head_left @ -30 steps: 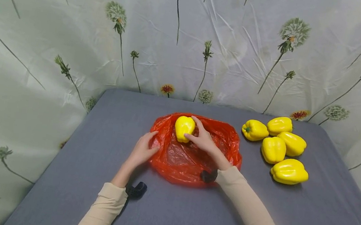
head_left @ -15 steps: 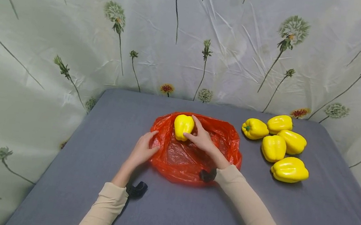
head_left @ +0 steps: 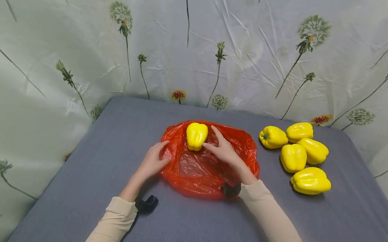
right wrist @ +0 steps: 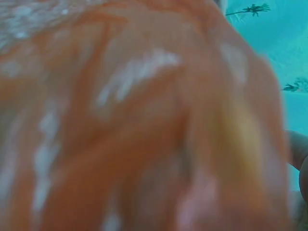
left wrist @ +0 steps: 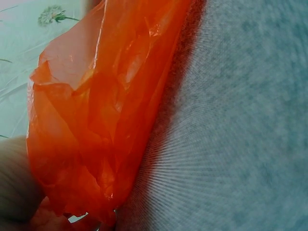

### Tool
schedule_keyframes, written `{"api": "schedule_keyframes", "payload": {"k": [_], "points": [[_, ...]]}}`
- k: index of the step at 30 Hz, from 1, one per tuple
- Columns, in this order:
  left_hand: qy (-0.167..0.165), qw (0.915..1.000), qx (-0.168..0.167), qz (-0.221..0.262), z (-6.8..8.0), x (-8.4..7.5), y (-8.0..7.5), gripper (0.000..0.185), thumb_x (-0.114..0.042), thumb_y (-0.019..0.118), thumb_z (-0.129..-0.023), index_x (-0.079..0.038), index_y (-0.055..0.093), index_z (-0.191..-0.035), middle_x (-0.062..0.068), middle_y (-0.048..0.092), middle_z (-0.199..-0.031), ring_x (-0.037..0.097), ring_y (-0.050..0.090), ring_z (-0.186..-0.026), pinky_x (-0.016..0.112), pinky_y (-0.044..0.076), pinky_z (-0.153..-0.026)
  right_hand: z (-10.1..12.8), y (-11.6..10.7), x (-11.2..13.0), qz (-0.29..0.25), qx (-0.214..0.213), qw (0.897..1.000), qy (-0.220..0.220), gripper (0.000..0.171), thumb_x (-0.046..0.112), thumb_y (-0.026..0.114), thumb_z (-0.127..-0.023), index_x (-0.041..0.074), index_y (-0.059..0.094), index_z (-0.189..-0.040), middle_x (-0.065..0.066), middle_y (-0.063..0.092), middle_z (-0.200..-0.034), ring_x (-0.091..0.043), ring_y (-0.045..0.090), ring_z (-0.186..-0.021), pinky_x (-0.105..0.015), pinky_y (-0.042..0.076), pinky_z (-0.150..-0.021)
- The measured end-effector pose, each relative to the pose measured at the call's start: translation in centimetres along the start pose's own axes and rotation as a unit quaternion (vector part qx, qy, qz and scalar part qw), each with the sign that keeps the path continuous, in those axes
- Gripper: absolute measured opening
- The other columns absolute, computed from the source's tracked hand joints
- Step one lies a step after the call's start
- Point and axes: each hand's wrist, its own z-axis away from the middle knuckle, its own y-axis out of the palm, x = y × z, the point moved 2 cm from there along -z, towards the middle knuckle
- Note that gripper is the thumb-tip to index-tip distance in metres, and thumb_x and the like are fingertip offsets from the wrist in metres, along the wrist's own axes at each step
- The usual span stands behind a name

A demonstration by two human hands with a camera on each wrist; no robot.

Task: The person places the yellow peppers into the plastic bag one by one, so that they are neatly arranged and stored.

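A red plastic bag (head_left: 206, 167) lies spread on the grey table (head_left: 180, 225), and a yellow bell pepper (head_left: 196, 135) stands on its far part. My right hand (head_left: 225, 149) hovers just right of the pepper, fingers straight, thumb tip close to it and holding nothing. My left hand (head_left: 153, 160) pinches the bag's left rim. In the left wrist view the bag (left wrist: 106, 110) rises crumpled from the cloth (left wrist: 231, 144), with the hand (left wrist: 14, 187) at the lower left. Blurred red plastic (right wrist: 134, 120) fills the right wrist view.
Several more yellow bell peppers (head_left: 293, 157) lie in a group on the table's right side. A flower-printed sheet (head_left: 80, 32) hangs behind and around the table. The table's front edge is out of view.
My right hand has let go of the pepper and drawn back a little to the right. The pepper stays on the bag. My left hand has not moved.
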Motion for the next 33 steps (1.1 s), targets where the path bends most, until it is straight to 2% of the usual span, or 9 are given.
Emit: {"api": "schedule_keyframes", "payload": {"k": [7, 11, 17, 23, 28, 30, 33], "points": [[0.008, 1.0000, -0.004, 0.000, 0.0, 0.0, 0.0, 0.059, -0.013, 0.062, -0.084, 0.000, 0.042, -0.138, 0.025, 0.046, -0.138, 0.042, 0.040, -0.129, 0.055, 0.032, -0.108, 2.0, -1.8, 0.0, 0.008, -0.009, 1.000, -0.028, 0.072, 0.030, 0.055, -0.094, 0.019, 0.012, -0.151, -0.019, 0.030, -0.151, -0.038, 0.042, -0.132, -0.051, 0.041, -0.103], [0.013, 0.9999, -0.005, -0.005, -0.1, 0.1, 0.1, 0.058, -0.013, 0.062, -0.084, 0.000, 0.043, -0.137, 0.025, 0.048, -0.137, 0.041, 0.042, -0.127, 0.055, 0.033, -0.108, 3.4, -3.1, 0.1, 0.016, -0.026, 0.999, -0.044, 0.070, 0.030, 0.054, -0.094, 0.019, 0.015, -0.151, -0.021, 0.035, -0.147, -0.037, 0.047, -0.127, -0.051, 0.043, -0.100], [0.016, 0.9998, -0.004, -0.008, -0.1, 0.2, 0.2, 0.058, -0.013, 0.062, -0.084, 0.000, 0.043, -0.137, 0.025, 0.047, -0.137, 0.042, 0.041, -0.127, 0.055, 0.033, -0.108, 5.3, -5.1, -0.7, 0.018, -0.052, 0.998, -0.044, 0.067, 0.032, 0.053, -0.094, 0.019, 0.018, -0.150, -0.020, 0.041, -0.143, -0.037, 0.050, -0.123, -0.052, 0.045, -0.097], [0.016, 0.9998, -0.006, -0.004, -0.1, 0.2, 0.3, 0.058, -0.013, 0.062, -0.084, 0.001, 0.043, -0.137, 0.025, 0.047, -0.137, 0.042, 0.041, -0.127, 0.055, 0.033, -0.107, 6.8, -7.2, -2.2, 0.030, -0.088, 0.994, -0.051, 0.066, 0.030, 0.051, -0.095, 0.011, 0.019, -0.149, -0.025, 0.041, -0.141, -0.041, 0.050, -0.121, -0.055, 0.043, -0.099], [0.017, 0.9998, -0.008, -0.006, -0.1, 0.3, 0.4, 0.058, -0.012, 0.062, -0.083, 0.002, 0.043, -0.136, 0.025, 0.048, -0.136, 0.042, 0.042, -0.125, 0.054, 0.034, -0.106, 8.3, -9.2, -3.2, 0.022, -0.121, 0.992, -0.038, 0.067, 0.029, 0.051, -0.095, 0.008, 0.018, -0.149, -0.028, 0.040, -0.141, -0.043, 0.048, -0.123, -0.056, 0.043, -0.098], [0.017, 0.9998, -0.009, -0.008, -0.1, 0.3, 0.4, 0.058, -0.012, 0.062, -0.083, 0.002, 0.043, -0.136, 0.025, 0.048, -0.136, 0.041, 0.042, -0.125, 0.054, 0.034, -0.106, 9.0, -10.0, -3.5, 0.015, -0.138, 0.990, -0.031, 0.067, 0.028, 0.050, -0.096, 0.006, 0.017, -0.149, -0.028, 0.039, -0.142, -0.043, 0.048, -0.123, -0.052, 0.045, -0.098], [0.015, 0.9998, -0.008, -0.010, -0.1, 0.4, 0.4, 0.058, -0.013, 0.062, -0.084, 0.001, 0.043, -0.136, 0.025, 0.048, -0.136, 0.041, 0.042, -0.124, 0.054, 0.035, -0.106, 10.0, -11.2, -4.0, 0.006, -0.165, 0.986, -0.022, 0.066, 0.028, 0.049, -0.096, 0.006, 0.015, -0.150, -0.029, 0.039, -0.142, -0.042, 0.049, -0.122, -0.028, 0.052, -0.090]]}}
